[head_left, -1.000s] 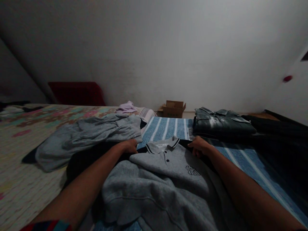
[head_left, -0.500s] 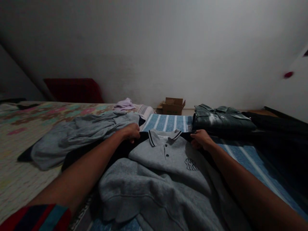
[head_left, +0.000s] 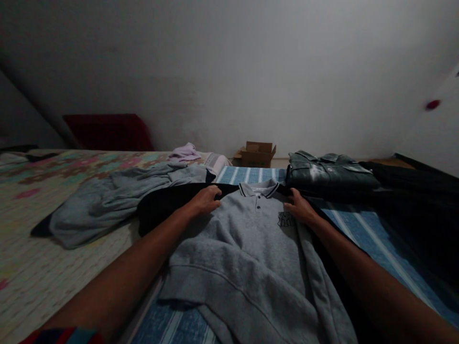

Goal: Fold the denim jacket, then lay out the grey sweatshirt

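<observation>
A grey polo sweatshirt (head_left: 247, 239) with black sleeves lies face up in front of me. It has a striped collar, dark buttons and a dark chest emblem, and its lower part is creased. On its left shoulder side rests my left hand (head_left: 208, 198), thumb and fingers apart. The black sleeve (head_left: 172, 198) stretches out leftward behind that hand. My right hand (head_left: 300, 206) touches the other shoulder beside the emblem, its fingers also apart. Parts of the fingertips are hard to make out in the dim light.
Left of the sweatshirt lies a crumpled grey garment (head_left: 118, 196) on a floral bedspread (head_left: 28, 210). A folded dark jacket (head_left: 330, 172) sits at the back right, near black cloth (head_left: 412, 205). Beneath is a blue striped cloth (head_left: 179, 325). Behind stand a cardboard box (head_left: 256, 155) and lilac cloth (head_left: 184, 152).
The sweatshirt's collar has shifted right and slightly away, and its front lies flatter. My left hand has moved right, onto the grey part; both hands' fingers have loosened from the shoulders.
</observation>
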`<action>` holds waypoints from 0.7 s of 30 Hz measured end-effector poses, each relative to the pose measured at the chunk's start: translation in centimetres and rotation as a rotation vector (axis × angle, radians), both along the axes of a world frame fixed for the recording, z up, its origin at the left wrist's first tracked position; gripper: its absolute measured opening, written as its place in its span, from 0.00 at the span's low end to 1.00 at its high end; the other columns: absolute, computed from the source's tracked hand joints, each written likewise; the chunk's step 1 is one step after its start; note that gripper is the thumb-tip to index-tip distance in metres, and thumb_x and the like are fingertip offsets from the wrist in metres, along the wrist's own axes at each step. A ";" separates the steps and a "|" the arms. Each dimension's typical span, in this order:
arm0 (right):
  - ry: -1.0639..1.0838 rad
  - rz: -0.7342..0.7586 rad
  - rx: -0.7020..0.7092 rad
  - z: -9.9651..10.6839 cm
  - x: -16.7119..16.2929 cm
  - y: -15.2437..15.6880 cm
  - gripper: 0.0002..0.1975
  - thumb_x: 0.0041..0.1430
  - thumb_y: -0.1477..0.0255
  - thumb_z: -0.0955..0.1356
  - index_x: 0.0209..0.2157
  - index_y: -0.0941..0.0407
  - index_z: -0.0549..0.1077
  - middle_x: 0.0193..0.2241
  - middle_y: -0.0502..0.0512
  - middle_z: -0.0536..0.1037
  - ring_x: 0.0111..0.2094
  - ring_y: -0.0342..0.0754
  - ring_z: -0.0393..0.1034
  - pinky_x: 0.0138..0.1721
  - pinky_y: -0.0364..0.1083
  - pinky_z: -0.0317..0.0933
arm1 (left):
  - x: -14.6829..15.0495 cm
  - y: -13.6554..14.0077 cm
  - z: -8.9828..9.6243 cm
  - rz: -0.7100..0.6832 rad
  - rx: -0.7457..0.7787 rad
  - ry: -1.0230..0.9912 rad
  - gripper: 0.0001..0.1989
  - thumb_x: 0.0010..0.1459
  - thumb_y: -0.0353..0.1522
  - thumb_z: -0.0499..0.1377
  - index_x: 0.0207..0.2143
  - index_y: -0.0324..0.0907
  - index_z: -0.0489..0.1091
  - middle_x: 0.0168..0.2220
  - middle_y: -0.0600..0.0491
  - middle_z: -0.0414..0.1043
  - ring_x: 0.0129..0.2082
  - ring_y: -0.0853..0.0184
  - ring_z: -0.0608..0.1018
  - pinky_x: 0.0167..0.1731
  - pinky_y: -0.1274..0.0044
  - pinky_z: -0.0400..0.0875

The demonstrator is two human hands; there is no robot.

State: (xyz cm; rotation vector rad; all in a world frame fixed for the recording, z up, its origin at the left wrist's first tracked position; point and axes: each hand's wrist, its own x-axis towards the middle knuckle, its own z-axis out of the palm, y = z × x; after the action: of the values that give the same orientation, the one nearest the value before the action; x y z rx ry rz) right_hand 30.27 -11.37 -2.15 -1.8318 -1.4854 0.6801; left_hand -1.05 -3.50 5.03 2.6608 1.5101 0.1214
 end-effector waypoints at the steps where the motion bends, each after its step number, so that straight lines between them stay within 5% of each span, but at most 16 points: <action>1: -0.020 0.015 0.008 0.3 -0.3 -0.8 0.34 0.56 0.76 0.65 0.61 0.64 0.48 0.53 0.69 0.67 0.53 0.55 0.63 0.50 0.50 0.56 | -1.0 -1.2 0.0 0.009 -0.003 -0.004 0.18 0.50 0.33 0.54 0.44 0.38 0.71 0.47 0.48 0.71 0.49 0.60 0.72 0.47 0.77 0.65; 5: -0.070 0.150 0.008 3.1 -2.6 -6.4 0.25 0.57 0.72 0.66 0.56 0.59 0.62 0.46 0.63 0.74 0.46 0.54 0.69 0.46 0.49 0.59 | -5.1 -6.7 -0.3 0.168 0.063 -0.094 0.18 0.53 0.37 0.52 0.43 0.39 0.70 0.46 0.46 0.72 0.47 0.58 0.73 0.47 0.74 0.66; 8: -0.108 0.544 0.003 4.9 -5.3 -13.0 0.17 0.58 0.69 0.65 0.49 0.56 0.69 0.43 0.58 0.76 0.43 0.51 0.71 0.42 0.47 0.62 | -7.1 -11.2 -1.0 0.317 0.208 -0.205 0.16 0.54 0.37 0.50 0.42 0.40 0.69 0.48 0.46 0.71 0.50 0.58 0.72 0.50 0.73 0.64; 10: -0.147 0.761 0.009 4.8 -7.3 -17.4 0.18 0.55 0.71 0.67 0.49 0.53 0.69 0.45 0.55 0.75 0.43 0.49 0.70 0.41 0.45 0.62 | -7.9 -13.7 -1.6 0.401 0.230 -0.252 0.14 0.55 0.37 0.50 0.41 0.42 0.69 0.47 0.47 0.72 0.49 0.59 0.72 0.50 0.73 0.64; 13: -0.336 0.966 0.043 2.2 -10.2 -21.8 0.13 0.52 0.76 0.68 0.40 0.51 0.70 0.35 0.48 0.76 0.33 0.45 0.71 0.32 0.41 0.62 | -8.5 -16.4 -2.4 0.504 0.057 -0.309 0.15 0.55 0.41 0.50 0.38 0.43 0.70 0.40 0.50 0.75 0.41 0.60 0.77 0.43 0.74 0.69; 17: -0.676 0.787 0.295 -2.0 -12.8 -23.6 0.13 0.51 0.79 0.66 0.39 0.53 0.68 0.36 0.53 0.76 0.34 0.51 0.71 0.32 0.46 0.63 | -8.6 -17.1 -3.3 0.568 -0.093 -0.437 0.18 0.54 0.44 0.52 0.40 0.42 0.69 0.38 0.50 0.77 0.38 0.60 0.78 0.37 0.76 0.71; 21: -0.791 0.542 0.421 -3.4 -13.8 -24.4 0.15 0.49 0.81 0.64 0.41 0.55 0.66 0.39 0.57 0.75 0.37 0.53 0.70 0.33 0.47 0.63 | -8.4 -15.9 -4.2 0.593 -0.077 -0.415 0.19 0.52 0.43 0.54 0.41 0.40 0.70 0.38 0.47 0.77 0.38 0.59 0.78 0.36 0.75 0.71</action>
State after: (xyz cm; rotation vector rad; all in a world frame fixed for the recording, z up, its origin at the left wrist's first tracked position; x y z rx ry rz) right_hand 16.48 -35.81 -5.56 -1.4130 -2.4564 -0.1922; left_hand -9.45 -19.43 0.83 1.8849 2.0181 0.5899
